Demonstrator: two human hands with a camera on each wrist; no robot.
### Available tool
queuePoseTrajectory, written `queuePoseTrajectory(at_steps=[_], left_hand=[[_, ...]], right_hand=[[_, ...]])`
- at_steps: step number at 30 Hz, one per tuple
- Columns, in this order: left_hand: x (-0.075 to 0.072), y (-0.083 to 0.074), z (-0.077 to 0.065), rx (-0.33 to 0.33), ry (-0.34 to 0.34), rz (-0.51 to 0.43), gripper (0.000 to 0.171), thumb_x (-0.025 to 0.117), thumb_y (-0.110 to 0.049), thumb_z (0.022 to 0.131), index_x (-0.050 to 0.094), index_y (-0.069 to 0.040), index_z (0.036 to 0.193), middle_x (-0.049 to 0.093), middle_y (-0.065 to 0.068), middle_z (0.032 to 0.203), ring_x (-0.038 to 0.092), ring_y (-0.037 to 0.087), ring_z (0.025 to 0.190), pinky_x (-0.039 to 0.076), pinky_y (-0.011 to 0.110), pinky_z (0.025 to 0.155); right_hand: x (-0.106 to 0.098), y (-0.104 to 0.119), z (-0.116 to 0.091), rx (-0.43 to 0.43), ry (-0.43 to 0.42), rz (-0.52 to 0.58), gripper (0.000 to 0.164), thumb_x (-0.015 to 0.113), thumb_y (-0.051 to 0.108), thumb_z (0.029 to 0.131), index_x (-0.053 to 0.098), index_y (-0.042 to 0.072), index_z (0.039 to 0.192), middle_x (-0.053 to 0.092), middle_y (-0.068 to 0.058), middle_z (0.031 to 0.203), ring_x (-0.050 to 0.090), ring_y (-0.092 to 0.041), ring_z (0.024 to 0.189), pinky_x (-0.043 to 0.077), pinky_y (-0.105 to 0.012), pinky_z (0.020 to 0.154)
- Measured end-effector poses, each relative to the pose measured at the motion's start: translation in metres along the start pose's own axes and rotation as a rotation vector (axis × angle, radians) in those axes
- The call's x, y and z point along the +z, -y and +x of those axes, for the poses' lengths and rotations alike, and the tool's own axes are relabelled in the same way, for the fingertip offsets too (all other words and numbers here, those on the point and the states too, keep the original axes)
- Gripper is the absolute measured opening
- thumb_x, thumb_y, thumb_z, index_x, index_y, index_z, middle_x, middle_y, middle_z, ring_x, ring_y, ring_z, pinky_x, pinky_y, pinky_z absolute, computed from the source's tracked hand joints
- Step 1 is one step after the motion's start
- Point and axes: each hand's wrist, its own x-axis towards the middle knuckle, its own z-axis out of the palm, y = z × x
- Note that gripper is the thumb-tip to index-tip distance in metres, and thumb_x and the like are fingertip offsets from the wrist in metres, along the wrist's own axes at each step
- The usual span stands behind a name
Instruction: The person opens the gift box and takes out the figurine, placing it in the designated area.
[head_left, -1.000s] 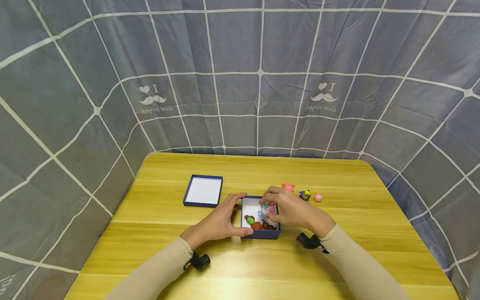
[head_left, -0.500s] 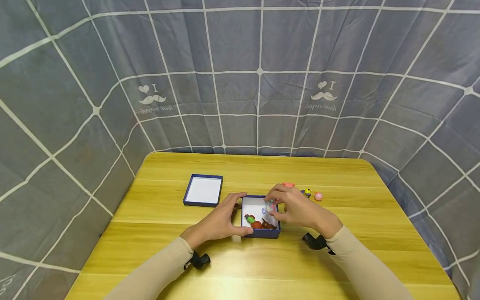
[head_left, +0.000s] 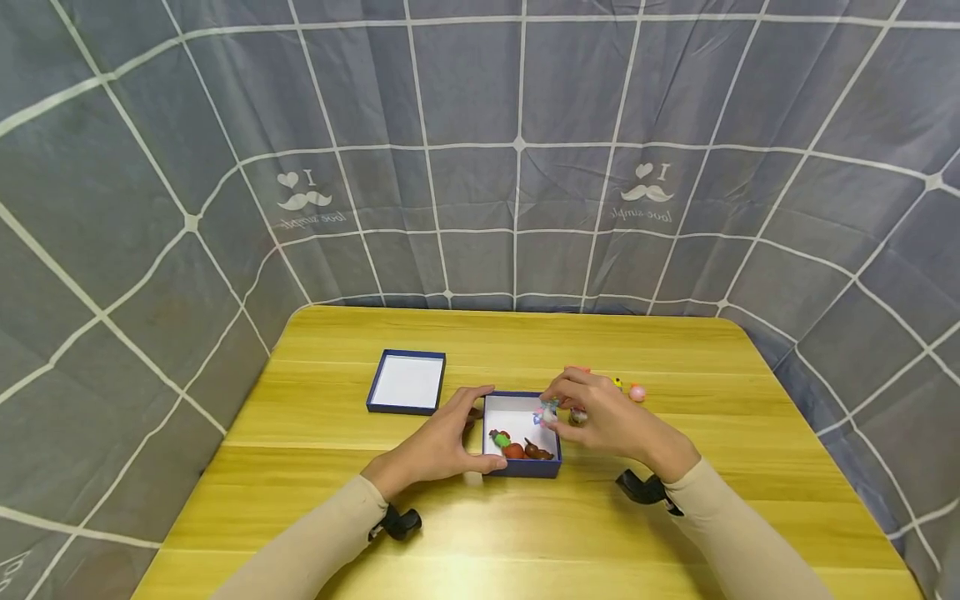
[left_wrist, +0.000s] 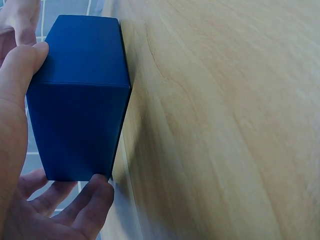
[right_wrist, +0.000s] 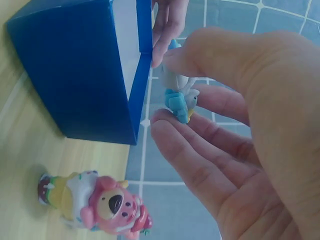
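Note:
My left hand [head_left: 431,446] grips the left side of a blue box [head_left: 525,469], thumb at the near corner and fingers at the far one. The box stands on the table with its white inside facing up. Between thumb and fingertips, my right hand [head_left: 615,425] pinches a small white and light-blue figurine [right_wrist: 175,82] above the box's right edge. Inside, along the near wall, lie a green and red figure [head_left: 500,438], an orange-red one [head_left: 513,451] and a brown one [head_left: 537,452]. Below my right hand, a pink bear figurine [right_wrist: 111,206] stands beside the box.
A shallow blue lid [head_left: 407,382] with a white inside lies to the box's left. Behind my right hand are a pink ball-like figure [head_left: 637,392] and a partly hidden yellow one [head_left: 618,383]. A grey checked curtain [head_left: 480,192] hangs behind the wooden table [head_left: 480,542].
My right hand has moved to the right with the white and light-blue figurine, from over the box's inside to its right edge. My left hand and the box have stayed put.

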Motion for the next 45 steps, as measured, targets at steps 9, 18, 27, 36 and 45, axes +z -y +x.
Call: queuePoseTrajectory(at_steps=[9,18,27,36,45], left_hand=[[0.001,0.000,0.001,0.003,0.002,0.005,0.120,0.097,-0.063,0.092,0.034,-0.016,0.183,0.050,0.013,0.177,0.063,0.028,0.151,0.052,0.059,0.130],[0.000,0.001,0.001,-0.001,-0.001,0.015,0.119,0.096,-0.064,0.091,0.035,-0.018,0.183,0.052,0.010,0.175,0.063,0.027,0.150,0.053,0.059,0.129],[0.000,0.000,0.001,0.000,-0.007,0.017,0.119,0.097,-0.062,0.091,0.035,-0.018,0.182,0.052,0.009,0.175,0.064,0.026,0.149,0.054,0.058,0.129],[0.000,0.000,0.002,-0.008,-0.007,0.011,0.119,0.098,-0.062,0.091,0.035,-0.018,0.182,0.052,0.009,0.175,0.064,0.026,0.149,0.054,0.057,0.129],[0.001,-0.001,0.002,-0.005,-0.007,0.000,0.120,0.098,-0.062,0.090,0.035,-0.017,0.182,0.054,0.010,0.171,0.064,0.026,0.148,0.054,0.058,0.128]], right_hand=[[-0.004,-0.009,-0.010,-0.011,-0.033,0.010,0.028,0.094,0.007,0.097,0.080,0.006,0.121,0.077,-0.007,0.118,0.079,-0.013,0.091,0.071,-0.037,0.079],[-0.011,-0.022,-0.019,-0.072,-0.093,0.000,0.031,0.094,-0.003,0.092,0.080,0.005,0.118,0.078,-0.007,0.116,0.082,-0.022,0.087,0.071,-0.036,0.078],[-0.018,-0.028,-0.026,-0.069,-0.121,-0.028,0.031,0.097,0.000,0.089,0.080,0.005,0.115,0.077,-0.006,0.114,0.083,-0.019,0.093,0.073,-0.037,0.081],[-0.024,-0.035,-0.036,-0.050,-0.158,-0.095,0.034,0.100,0.003,0.086,0.082,0.010,0.114,0.079,0.000,0.113,0.074,-0.009,0.093,0.069,-0.034,0.080],[-0.028,-0.040,-0.044,-0.030,-0.164,-0.083,0.033,0.100,0.002,0.087,0.082,0.008,0.114,0.079,-0.002,0.113,0.080,-0.019,0.093,0.072,-0.044,0.081]])
